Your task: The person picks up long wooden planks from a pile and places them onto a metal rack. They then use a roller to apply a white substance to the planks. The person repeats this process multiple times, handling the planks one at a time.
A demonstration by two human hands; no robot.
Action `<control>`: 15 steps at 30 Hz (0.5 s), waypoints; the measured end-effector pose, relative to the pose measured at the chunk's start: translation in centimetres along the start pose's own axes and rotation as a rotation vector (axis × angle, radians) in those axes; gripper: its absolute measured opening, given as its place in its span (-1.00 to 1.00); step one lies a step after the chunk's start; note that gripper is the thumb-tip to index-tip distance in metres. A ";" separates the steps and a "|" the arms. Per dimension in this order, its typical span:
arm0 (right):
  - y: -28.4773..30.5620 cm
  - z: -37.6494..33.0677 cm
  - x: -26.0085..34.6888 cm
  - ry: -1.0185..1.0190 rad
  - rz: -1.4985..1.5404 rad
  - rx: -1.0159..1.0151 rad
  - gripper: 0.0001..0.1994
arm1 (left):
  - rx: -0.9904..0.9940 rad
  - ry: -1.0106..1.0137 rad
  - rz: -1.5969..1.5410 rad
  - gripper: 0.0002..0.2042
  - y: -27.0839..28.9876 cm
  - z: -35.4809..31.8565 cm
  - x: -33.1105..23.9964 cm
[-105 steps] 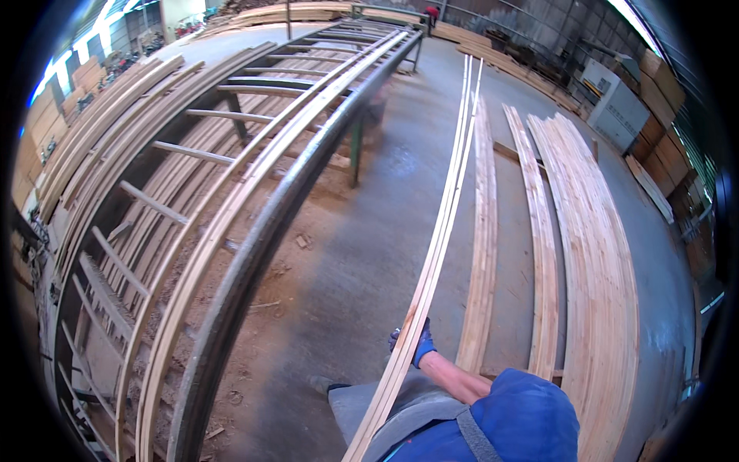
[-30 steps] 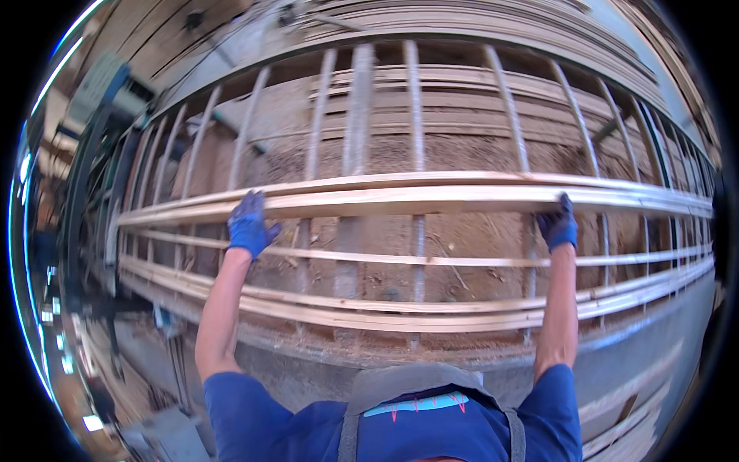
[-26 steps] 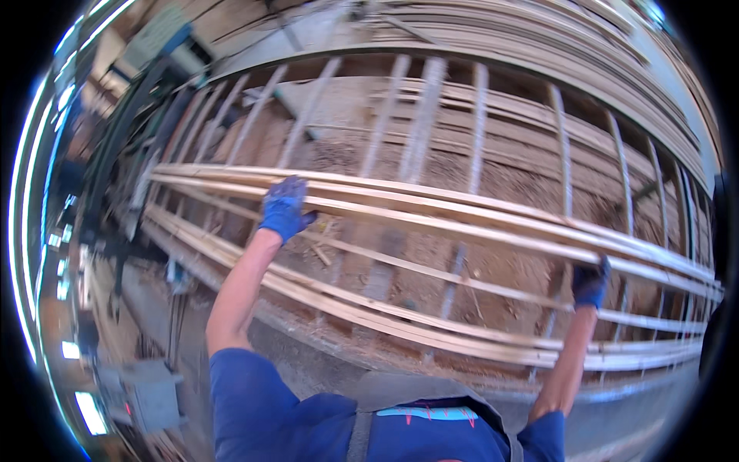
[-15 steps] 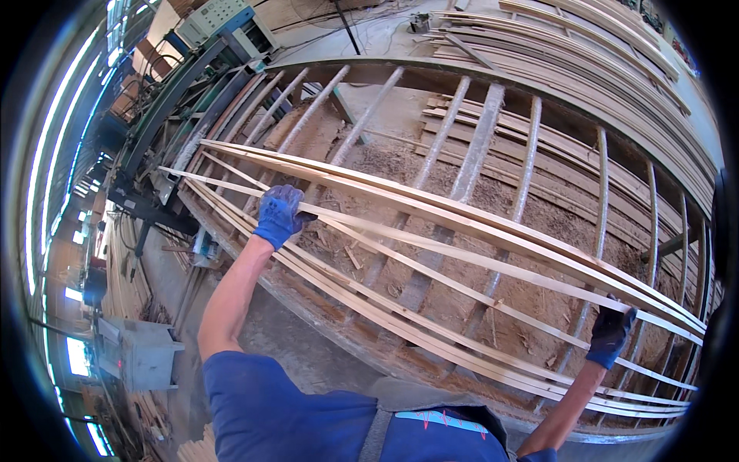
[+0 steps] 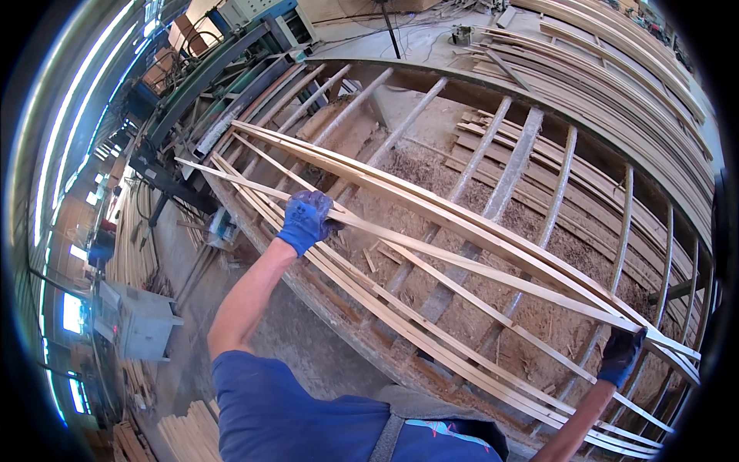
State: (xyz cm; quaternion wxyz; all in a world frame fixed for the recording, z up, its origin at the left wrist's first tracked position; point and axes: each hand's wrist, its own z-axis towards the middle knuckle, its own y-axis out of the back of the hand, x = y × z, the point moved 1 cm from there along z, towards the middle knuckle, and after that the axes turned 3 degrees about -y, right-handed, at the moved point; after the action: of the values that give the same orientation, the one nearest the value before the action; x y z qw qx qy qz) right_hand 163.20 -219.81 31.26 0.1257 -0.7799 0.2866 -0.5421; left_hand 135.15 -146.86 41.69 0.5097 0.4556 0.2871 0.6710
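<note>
Long wooden strips (image 5: 462,231) lie across the metal rack (image 5: 508,165). Sawdust (image 5: 462,300) lies beneath the rack; stacked boards (image 5: 616,54) behind it; a machine (image 5: 142,323) left of it.

I see pale, smooth bare wood in the thin strip (image 5: 462,258), matt blue fabric gloves (left hand (image 5: 306,220), right hand (image 5: 620,354)), dull metal rack (image 5: 508,165), rough sawdust (image 5: 431,165) beneath.
</note>
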 end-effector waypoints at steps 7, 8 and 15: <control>-0.6 0.1 -2.2 -0.084 -0.019 0.045 -0.38 | 0.067 0.032 0.050 -0.55 -0.4 -1.5 1.9; -0.9 0.1 -2.4 -0.080 -0.017 0.037 -0.38 | 0.064 0.048 0.034 -0.53 -0.5 -1.5 2.3; -1.7 -1.2 -2.5 -0.077 -0.010 0.125 -0.38 | 0.007 0.000 0.005 -0.52 -1.2 -0.8 3.1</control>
State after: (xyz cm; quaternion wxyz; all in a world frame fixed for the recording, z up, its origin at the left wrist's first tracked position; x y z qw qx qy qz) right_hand 162.04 -216.86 30.62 0.1822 -0.7922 0.2434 -0.5291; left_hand 134.68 -143.45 41.34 0.5066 0.4580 0.2883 0.6711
